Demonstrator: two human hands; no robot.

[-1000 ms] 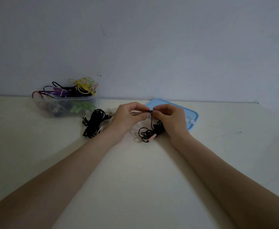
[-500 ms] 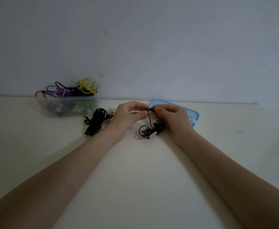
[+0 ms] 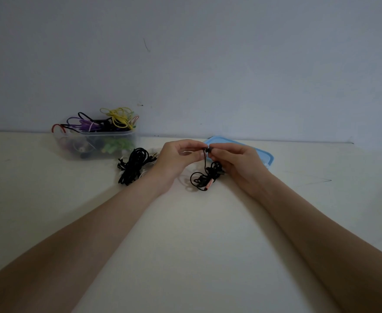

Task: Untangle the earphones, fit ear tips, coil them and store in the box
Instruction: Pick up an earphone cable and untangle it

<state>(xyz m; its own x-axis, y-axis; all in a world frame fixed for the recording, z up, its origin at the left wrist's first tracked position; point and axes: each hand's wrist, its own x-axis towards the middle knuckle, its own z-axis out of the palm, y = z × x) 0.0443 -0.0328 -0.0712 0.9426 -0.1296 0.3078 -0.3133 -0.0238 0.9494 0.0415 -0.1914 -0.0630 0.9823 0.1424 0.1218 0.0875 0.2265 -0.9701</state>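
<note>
1. Centrally, a small black earbud (image 3: 208, 150) was pinched between the fingertips of the left hand (image 3: 176, 162) and the right hand (image 3: 235, 163), both raised slightly above the cream-white table (image 3: 185, 233).
2. The fingers of both hands were curled inward, thumb and forefinger closed on the earbud; whether an ear tip was held among them could not be told.
3. From the earbud a thin black earphone cable (image 3: 202, 178) hung down into a loose tangle resting on the table just below the hands, partly tucked under the right palm; a pinkish cylindrical piece (image 3: 208, 185) was seen at its lower edge.
4. A second bundle of black coiled earphones (image 3: 134, 164) was laid on the table just left of the left wrist, with some white cable seen beneath it.
5. A clear plastic storage box (image 3: 95, 144) was placed at the back left against the pale wall (image 3: 208, 64), filled with yellow, purple, red, black and green cables, some spilling over its rim.
6. A light-blue plastic lid (image 3: 263, 154) was laid flat behind the right hand.
7. No brand, label or writing could be read on any item.
</note>
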